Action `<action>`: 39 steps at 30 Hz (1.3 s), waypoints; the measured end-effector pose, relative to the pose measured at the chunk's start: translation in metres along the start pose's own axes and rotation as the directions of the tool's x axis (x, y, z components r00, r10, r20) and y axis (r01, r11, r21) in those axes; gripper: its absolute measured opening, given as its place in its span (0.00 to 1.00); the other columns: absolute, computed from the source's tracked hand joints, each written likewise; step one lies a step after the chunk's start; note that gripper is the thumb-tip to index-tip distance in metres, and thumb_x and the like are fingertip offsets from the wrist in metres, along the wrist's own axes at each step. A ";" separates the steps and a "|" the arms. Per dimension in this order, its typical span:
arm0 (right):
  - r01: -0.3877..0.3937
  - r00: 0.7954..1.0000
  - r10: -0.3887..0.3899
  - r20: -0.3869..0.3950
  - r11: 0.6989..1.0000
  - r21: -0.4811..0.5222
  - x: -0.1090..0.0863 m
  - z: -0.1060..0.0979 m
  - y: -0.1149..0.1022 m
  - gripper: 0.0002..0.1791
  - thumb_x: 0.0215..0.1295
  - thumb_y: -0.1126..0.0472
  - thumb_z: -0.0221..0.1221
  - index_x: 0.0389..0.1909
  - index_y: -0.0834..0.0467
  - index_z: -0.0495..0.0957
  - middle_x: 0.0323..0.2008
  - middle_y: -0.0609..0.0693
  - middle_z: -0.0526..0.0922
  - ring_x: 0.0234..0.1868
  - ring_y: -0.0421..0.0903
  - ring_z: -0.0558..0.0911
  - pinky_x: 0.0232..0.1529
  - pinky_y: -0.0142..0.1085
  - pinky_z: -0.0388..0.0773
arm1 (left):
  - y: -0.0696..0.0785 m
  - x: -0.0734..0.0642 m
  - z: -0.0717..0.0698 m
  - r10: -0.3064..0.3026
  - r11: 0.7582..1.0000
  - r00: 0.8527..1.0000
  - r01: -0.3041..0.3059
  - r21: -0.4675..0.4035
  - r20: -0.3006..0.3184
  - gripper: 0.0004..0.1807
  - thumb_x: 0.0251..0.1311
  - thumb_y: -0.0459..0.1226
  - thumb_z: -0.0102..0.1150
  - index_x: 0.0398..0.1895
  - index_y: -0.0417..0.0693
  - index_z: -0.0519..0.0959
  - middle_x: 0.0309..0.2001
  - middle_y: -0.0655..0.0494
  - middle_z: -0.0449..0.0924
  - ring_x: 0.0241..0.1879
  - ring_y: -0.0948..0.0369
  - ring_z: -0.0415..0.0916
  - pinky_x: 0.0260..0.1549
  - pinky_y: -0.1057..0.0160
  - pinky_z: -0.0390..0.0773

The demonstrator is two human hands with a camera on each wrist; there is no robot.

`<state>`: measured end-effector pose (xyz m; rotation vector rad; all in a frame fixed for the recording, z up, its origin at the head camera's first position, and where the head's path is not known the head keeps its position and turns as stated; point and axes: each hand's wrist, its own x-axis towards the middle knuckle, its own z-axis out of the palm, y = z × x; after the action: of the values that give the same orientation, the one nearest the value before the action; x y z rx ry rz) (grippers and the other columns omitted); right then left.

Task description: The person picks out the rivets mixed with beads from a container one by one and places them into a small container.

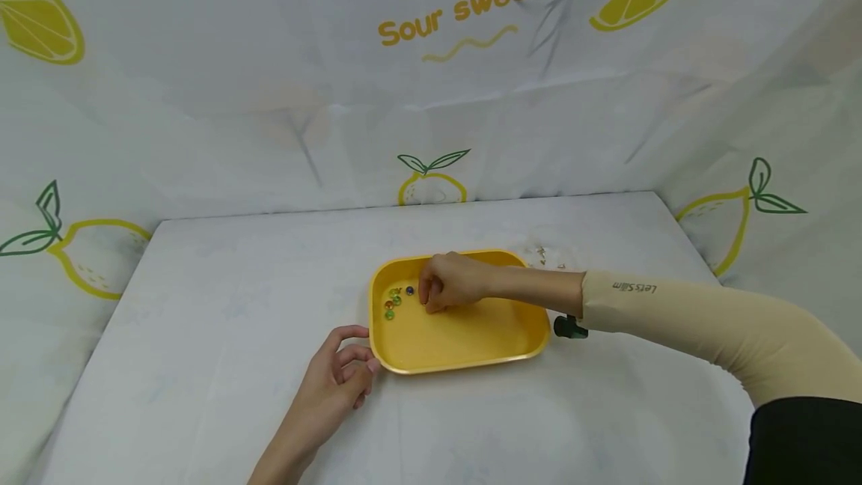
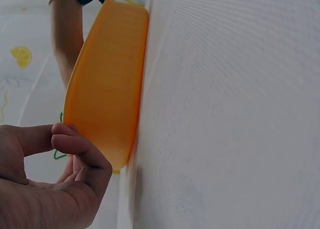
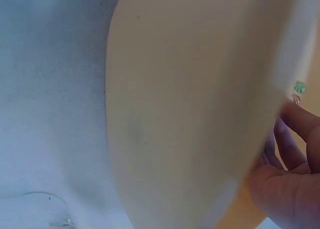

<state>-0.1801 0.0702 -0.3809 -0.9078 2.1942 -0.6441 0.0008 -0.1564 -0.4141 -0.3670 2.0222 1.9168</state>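
A shallow yellow tray lies on the white table. My left hand is at its near left corner, thumb and index fingertips on the rim, as the left wrist view also shows. Inside the tray, my right hand reaches down with curled fingers, the thumb close to the index finger. I cannot tell whether something small is between those fingertips. Left of them lies a dark blue marble, with several green and orange marbles beyond it. A green marble shows past the fingers in the right wrist view.
Just behind the tray's right end lie several small gold-coloured pieces by something clear. A dark green device sits under the right wrist. White cloth with lemon prints hangs behind the table.
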 end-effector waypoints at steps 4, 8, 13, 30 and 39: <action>0.001 1.000 -0.001 0.012 1.000 0.021 0.000 0.001 0.001 0.03 0.68 0.66 0.72 0.40 0.60 0.88 0.31 0.49 0.89 0.27 0.34 0.78 0.32 0.24 0.76 | 0.001 0.000 0.001 0.004 1.000 1.000 -0.004 0.005 -0.003 0.28 0.69 0.30 0.65 0.69 0.52 0.70 0.44 0.49 0.84 0.27 0.61 0.72 0.24 0.67 0.72; 0.011 1.000 -0.011 0.015 1.000 0.027 0.000 0.003 0.002 0.05 0.67 0.64 0.74 0.39 0.59 0.88 0.30 0.49 0.89 0.27 0.34 0.78 0.32 0.25 0.75 | 0.000 0.000 0.001 0.011 1.000 1.000 -0.011 0.006 -0.003 0.28 0.69 0.30 0.65 0.69 0.51 0.70 0.44 0.49 0.84 0.26 0.61 0.72 0.24 0.67 0.72; 0.045 0.999 -0.045 -0.002 0.999 0.004 0.000 0.004 0.002 0.05 0.64 0.64 0.76 0.36 0.59 0.88 0.29 0.48 0.89 0.27 0.32 0.78 0.32 0.24 0.76 | 0.000 -0.001 0.000 0.015 1.000 1.000 -0.015 0.006 -0.001 0.28 0.69 0.31 0.65 0.69 0.51 0.70 0.44 0.48 0.83 0.26 0.62 0.72 0.24 0.68 0.72; 0.061 0.998 -0.061 0.025 0.998 -0.020 -0.003 0.001 -0.002 0.03 0.65 0.67 0.73 0.33 0.58 0.89 0.30 0.49 0.91 0.27 0.33 0.80 0.32 0.24 0.79 | 0.001 0.000 0.001 0.002 1.000 1.000 -0.002 0.006 -0.001 0.28 0.69 0.31 0.66 0.69 0.52 0.70 0.44 0.48 0.83 0.27 0.62 0.72 0.24 0.68 0.72; 0.048 0.999 -0.048 0.013 0.999 0.002 -0.008 -0.006 -0.009 0.02 0.66 0.66 0.73 0.35 0.57 0.90 0.32 0.47 0.91 0.30 0.33 0.82 0.36 0.24 0.82 | 0.002 0.000 0.001 0.000 1.000 1.000 0.000 0.008 0.001 0.28 0.69 0.31 0.65 0.69 0.52 0.69 0.45 0.48 0.83 0.27 0.62 0.73 0.24 0.68 0.72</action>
<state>-0.1763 0.0717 -0.3684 -0.9633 2.1652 -0.6608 0.0001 -0.1555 -0.4126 -0.3637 2.0285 1.9083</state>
